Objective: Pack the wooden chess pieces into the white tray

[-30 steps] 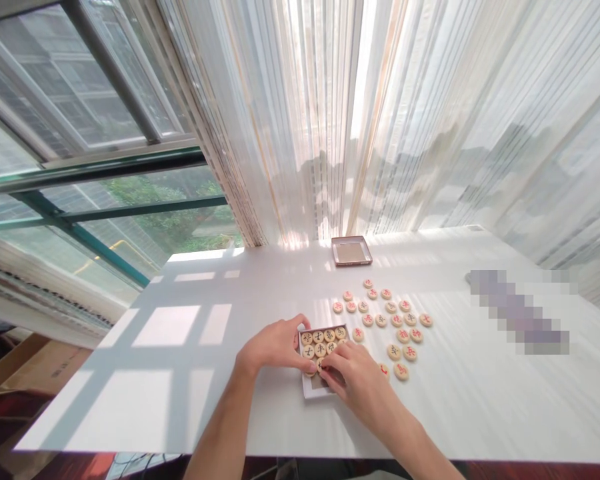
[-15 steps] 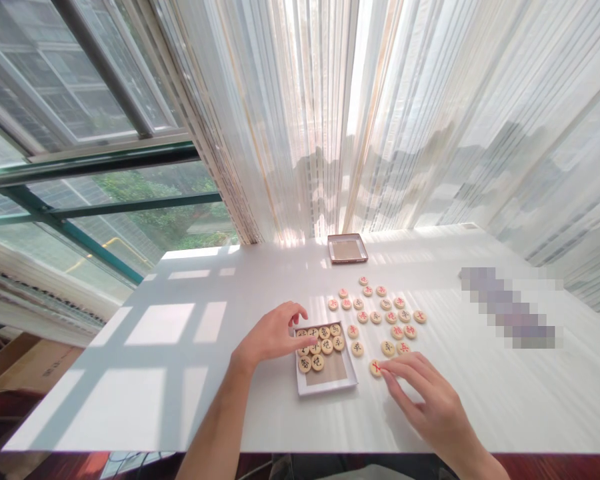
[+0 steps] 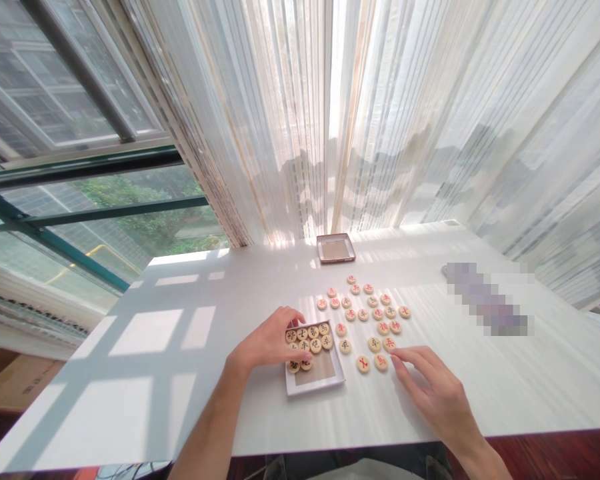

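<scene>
A shallow white box (image 3: 325, 383) lies on the white table (image 3: 180, 373) with several round wooden chess discs (image 3: 307, 337) packed in its far half. My left hand (image 3: 265, 343) rests on the box's left edge, fingers curled over the discs there. My right hand (image 3: 433, 390) lies flat and open on the table, right of the box, its fingertips just beside two loose discs with red marks (image 3: 380, 362). Several more loose discs (image 3: 365, 307) are spread beyond it.
A second small box or lid (image 3: 335, 248) sits at the table's far edge by the sheer curtain (image 3: 380, 120). A blurred patch (image 3: 487, 300) covers something at the right. A window (image 3: 70, 133) is at the left.
My right hand left the box and moved right onto the table beside the loose red-marked discs. My left hand stayed on the box. The view shifted slightly.
</scene>
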### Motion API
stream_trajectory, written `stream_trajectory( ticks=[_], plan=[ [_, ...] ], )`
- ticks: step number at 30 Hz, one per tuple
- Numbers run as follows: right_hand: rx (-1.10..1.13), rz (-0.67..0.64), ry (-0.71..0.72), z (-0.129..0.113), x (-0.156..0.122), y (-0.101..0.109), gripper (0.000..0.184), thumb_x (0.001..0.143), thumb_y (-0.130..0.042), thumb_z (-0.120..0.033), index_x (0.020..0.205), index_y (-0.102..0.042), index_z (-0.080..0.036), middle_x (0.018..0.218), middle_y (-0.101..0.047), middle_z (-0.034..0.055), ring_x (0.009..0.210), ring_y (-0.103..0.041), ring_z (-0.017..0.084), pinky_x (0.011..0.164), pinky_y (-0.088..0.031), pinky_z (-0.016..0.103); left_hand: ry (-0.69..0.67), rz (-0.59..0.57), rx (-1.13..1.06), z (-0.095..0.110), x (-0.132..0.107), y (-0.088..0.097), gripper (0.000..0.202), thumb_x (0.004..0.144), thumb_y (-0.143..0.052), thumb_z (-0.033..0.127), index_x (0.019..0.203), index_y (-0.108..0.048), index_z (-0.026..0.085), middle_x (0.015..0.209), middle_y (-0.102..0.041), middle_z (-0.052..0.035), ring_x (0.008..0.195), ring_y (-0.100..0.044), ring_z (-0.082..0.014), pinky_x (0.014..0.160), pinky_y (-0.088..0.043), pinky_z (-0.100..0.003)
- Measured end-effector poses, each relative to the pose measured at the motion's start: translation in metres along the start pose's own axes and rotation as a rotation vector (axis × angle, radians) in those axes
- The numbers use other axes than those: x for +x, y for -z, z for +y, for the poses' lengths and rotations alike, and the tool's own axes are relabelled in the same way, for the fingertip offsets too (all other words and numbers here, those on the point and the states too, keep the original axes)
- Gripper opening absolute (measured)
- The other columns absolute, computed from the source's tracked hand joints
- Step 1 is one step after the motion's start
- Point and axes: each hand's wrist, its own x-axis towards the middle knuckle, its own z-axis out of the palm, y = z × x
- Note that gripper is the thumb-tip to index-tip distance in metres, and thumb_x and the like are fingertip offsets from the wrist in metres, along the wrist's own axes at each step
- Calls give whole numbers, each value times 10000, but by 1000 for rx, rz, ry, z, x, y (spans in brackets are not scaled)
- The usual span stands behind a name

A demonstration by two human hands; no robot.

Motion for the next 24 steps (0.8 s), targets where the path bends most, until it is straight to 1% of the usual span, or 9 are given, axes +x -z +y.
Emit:
stream_trajectory(
  ticks=[4, 7, 10, 13, 16, 19, 21, 23, 24],
  plan=[
    [24, 3, -72, -4, 2, 2, 131, 962, -561, -294, 1023, -669, -250, 998, -701, 74, 937, -678, 249, 791, -600, 378, -22, 38, -20, 1, 0, 2, 495, 724, -764, 499, 1105, -595, 233, 1099, -579, -52, 996, -579, -236, 867, -497, -346],
    [50, -13, -53, -7, 12, 7, 144, 960, -559, -306, 1024, -679, -258, 999, -711, 62, 950, -684, 247, 817, -589, 380, -64, 86, -26, 10, 2, 5, 366, 821, -677, 487, 1071, -603, 230, 1077, -603, -60, 990, -585, -231, 836, -500, -339],
    [63, -17, -33, -8, 36, 18, 171, 952, -569, -340, 1040, -690, -257, 1012, -723, 64, 929, -681, 246, 807, -574, 380, -123, 125, -7, 26, 10, 12, 258, 880, -611, 451, 1004, -623, 225, 1020, -638, -54, 957, -598, -221, 814, -494, -331],
    [45, -21, -108, -5, 76, 32, 215, 950, -569, -392, 1031, -700, -243, 1007, -732, 62, 848, -664, 221, 747, -554, 344, -204, 93, -1, 41, 23, 19, 220, 935, -538, 411, 982, -648, 226, 995, -672, -40, 940, -612, -205, 818, -481, -316],
    [46, -114, -185, 0, 121, 40, 264, 947, -556, -438, 988, -720, -236, 971, -750, 52, 826, -661, 208, 721, -528, 316, -241, 90, -9, 44, 37, 19, 246, 968, -481, 389, 976, -670, 232, 960, -697, -19, 888, -622, -184, 769, -474, -297],
    [52, -274, -164, 7, 159, 38, 315, 940, -533, -462, 986, -728, -219, 974, -757, 57, 810, -666, 200, 730, -513, 312, -215, 126, -14, 35, 44, 14, 284, 975, -459, 401, 973, -684, 227, 965, -708, -21, 883, -623, -183, 788, -475, -300],
    [56, -363, -151, 14, 174, 33, 354, 929, -521, -482, 966, -731, -200, 961, -756, 65, 794, -661, 196, 718, -508, 308, -176, 119, -16, 25, 42, 11, 283, 956, -486, 418, 965, -690, 222, 964, -708, -25, 874, -625, -186, 784, -481, -299],
    [42, -447, -160, 21, 180, 30, 376, 908, -523, -499, 923, -732, -187, 892, -751, 59, 759, -653, 191, 698, -504, 306, -133, 70, -22, 16, 39, 7, 266, 921, -537, 429, 934, -704, 222, 967, -707, -28, 878, -628, -190, 774, -491, -290],
    [30, -483, -168, 25, 180, 30, 374, 895, -532, -502, 900, -731, -185, 855, -745, 53, 750, -651, 191, 693, -503, 307, -112, 46, -23, 11, 38, 6, 266, 912, -548, 432, 949, -711, 224, 974, -708, -31, 872, -630, -191, 772, -495, -288]
  ],
)
